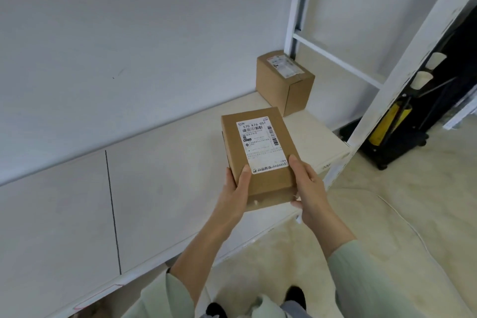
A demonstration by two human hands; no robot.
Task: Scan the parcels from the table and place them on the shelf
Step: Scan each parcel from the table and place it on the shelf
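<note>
White shelf board [160,175] runs across frame, pale wall behind, beige floor lower right. We hold small cardboard parcel [260,157] at centre above board, label [260,146] up: left hand [236,191] and right hand [308,183] clamp its near end. Second parcel [285,82] sits on board, upper right. Black cart [402,124] at right; contents unclear, possibly something yellow.

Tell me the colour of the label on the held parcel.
White with black print, on the brown parcel; head view.
</note>
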